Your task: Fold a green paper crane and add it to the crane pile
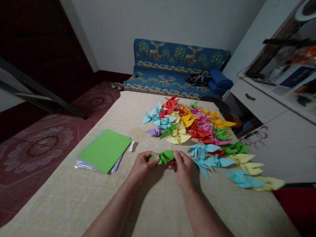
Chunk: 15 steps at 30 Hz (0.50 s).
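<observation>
Both my hands hold one folded green paper figure [164, 156] just above the table [153, 200]. My left hand [142, 164] pinches its left end with closed fingers. My right hand [182, 166] pinches its right end, fingers also closed. Beyond my hands lies a heap of folded paper figures [195, 126] in red, yellow, pink, green and light blue. More light blue and yellow ones [243, 172] trail off to the right, close to the table's right edge.
A stack of square paper sheets with a green sheet on top [105, 149] lies on a plastic sleeve left of my hands. Behind the table stand a blue patterned sofa [177, 70] and, on the right, a white cabinet [274, 131].
</observation>
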Each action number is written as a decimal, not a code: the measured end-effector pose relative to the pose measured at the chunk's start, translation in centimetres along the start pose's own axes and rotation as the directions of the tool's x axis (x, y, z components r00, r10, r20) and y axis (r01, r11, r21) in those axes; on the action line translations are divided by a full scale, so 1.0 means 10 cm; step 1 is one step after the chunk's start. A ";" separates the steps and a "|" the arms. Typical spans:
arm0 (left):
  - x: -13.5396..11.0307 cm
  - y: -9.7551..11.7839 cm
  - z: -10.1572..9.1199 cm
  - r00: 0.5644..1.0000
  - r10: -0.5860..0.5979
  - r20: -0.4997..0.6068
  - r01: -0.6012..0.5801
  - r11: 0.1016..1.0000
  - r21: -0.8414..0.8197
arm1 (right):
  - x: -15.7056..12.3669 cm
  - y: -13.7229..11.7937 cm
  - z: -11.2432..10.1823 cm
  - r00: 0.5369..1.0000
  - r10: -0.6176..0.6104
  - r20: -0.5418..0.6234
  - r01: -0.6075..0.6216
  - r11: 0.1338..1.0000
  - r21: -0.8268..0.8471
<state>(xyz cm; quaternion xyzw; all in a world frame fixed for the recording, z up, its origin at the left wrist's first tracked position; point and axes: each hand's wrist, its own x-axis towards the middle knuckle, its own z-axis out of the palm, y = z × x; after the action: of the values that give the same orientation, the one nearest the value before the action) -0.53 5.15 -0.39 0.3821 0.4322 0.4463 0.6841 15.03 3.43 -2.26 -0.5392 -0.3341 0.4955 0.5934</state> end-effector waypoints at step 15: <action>-0.04 0.02 0.02 0.996 -0.054 0.074 0.065 0.987 -0.150 | -0.04 -0.02 0.05 0.996 0.023 0.084 -0.016 0.996 -0.085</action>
<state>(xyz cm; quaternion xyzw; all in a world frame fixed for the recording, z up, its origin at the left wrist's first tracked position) -0.55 4.81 -0.04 0.3309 0.3839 0.4438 0.7390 14.53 3.25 -1.97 -0.5454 -0.3742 0.5092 0.5507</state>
